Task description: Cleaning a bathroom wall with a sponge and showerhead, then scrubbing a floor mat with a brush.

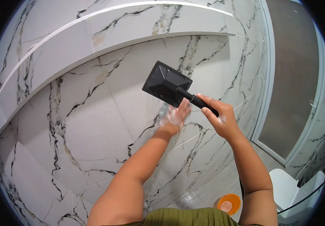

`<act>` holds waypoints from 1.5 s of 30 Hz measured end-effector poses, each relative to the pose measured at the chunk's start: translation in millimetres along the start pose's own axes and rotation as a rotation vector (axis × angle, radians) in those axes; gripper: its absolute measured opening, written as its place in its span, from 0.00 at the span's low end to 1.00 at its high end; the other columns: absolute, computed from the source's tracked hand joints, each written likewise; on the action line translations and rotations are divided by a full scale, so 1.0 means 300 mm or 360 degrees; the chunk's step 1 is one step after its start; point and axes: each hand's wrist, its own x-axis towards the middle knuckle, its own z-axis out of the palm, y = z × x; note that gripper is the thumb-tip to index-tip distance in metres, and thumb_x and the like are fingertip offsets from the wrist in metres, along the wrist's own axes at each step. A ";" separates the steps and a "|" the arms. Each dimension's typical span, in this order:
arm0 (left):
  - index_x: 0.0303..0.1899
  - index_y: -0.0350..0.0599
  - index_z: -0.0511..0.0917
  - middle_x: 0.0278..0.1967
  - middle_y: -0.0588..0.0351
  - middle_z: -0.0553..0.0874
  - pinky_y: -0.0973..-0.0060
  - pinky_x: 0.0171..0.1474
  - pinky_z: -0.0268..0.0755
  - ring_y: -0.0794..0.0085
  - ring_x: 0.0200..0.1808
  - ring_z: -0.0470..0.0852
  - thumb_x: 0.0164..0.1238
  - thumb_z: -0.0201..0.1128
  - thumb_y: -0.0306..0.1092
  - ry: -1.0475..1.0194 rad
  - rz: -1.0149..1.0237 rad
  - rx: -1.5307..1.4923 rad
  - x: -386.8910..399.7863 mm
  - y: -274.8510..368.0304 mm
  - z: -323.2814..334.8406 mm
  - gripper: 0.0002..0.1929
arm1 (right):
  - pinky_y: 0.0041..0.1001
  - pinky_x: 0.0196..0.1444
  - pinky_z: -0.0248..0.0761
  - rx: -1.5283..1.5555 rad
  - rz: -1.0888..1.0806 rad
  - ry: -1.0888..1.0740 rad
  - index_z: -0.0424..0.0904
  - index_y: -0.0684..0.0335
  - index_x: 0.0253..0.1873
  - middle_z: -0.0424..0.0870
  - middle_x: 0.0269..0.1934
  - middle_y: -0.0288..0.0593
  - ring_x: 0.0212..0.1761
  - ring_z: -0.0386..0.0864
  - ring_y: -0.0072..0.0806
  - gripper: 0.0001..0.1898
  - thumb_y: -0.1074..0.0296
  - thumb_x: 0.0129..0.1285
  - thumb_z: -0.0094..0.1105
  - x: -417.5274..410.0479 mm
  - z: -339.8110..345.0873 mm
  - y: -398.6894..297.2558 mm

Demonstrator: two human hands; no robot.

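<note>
My right hand point(221, 115) is closed around the handle of a black rectangular hand shower head point(166, 83), whose back faces me. A small patch of foam sits on that hand near the thumb. My left hand point(178, 114), wet and covered with suds, presses a bluish scrubber point(164, 109) against the marble-patterned wall point(94, 135). The scrubber is blurred and mostly hidden under the fingers. The shower head overlaps the left fingertips in view; its outlet face is hidden, and I cannot tell whether water runs from it.
A long marble-patterned ledge point(66, 53) juts from the wall above the hands. At the right stand a frosted door point(292, 70) in a pale frame and a white toilet point(285, 183). An orange bucket point(237, 202) with foamy contents is on the floor. A dark hose or cable point(303, 200) crosses the lower right.
</note>
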 end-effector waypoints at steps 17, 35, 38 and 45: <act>0.65 0.58 0.58 0.68 0.63 0.54 0.53 0.69 0.27 0.70 0.70 0.47 0.63 0.44 0.48 -0.0013 0.0766 0.0370 0.440 0.314 0.144 0.27 | 0.25 0.49 0.67 -0.0212 0.0483 0.0412 0.75 0.62 0.54 0.80 0.45 0.50 0.44 0.78 0.28 0.18 0.69 0.57 0.55 -0.198 -0.318 0.292; 0.60 0.55 0.65 0.64 0.62 0.62 0.56 0.69 0.32 0.72 0.67 0.55 0.60 0.49 0.43 0.0079 0.0574 0.0229 0.604 0.443 0.162 0.25 | 0.16 0.27 0.60 0.0057 0.0638 0.0636 0.73 0.61 0.57 0.77 0.30 0.38 0.25 0.67 0.16 0.20 0.63 0.59 0.53 -0.304 -0.439 0.387; 0.58 0.52 0.69 0.58 0.59 0.71 0.52 0.68 0.34 0.69 0.63 0.62 0.61 0.49 0.45 0.0402 0.0151 0.0204 0.702 0.313 0.028 0.23 | 0.16 0.26 0.61 0.0180 0.0678 0.0785 0.73 0.61 0.57 0.76 0.29 0.36 0.24 0.67 0.16 0.21 0.63 0.59 0.53 -0.349 -0.400 0.401; 0.64 0.54 0.59 0.65 0.60 0.61 0.55 0.70 0.31 0.69 0.69 0.51 0.62 0.45 0.41 0.0036 0.0653 0.0332 0.251 0.586 0.339 0.26 | 0.17 0.28 0.62 0.0206 0.0930 0.0715 0.73 0.62 0.56 0.76 0.28 0.37 0.24 0.67 0.15 0.20 0.65 0.58 0.54 -0.556 -0.280 0.406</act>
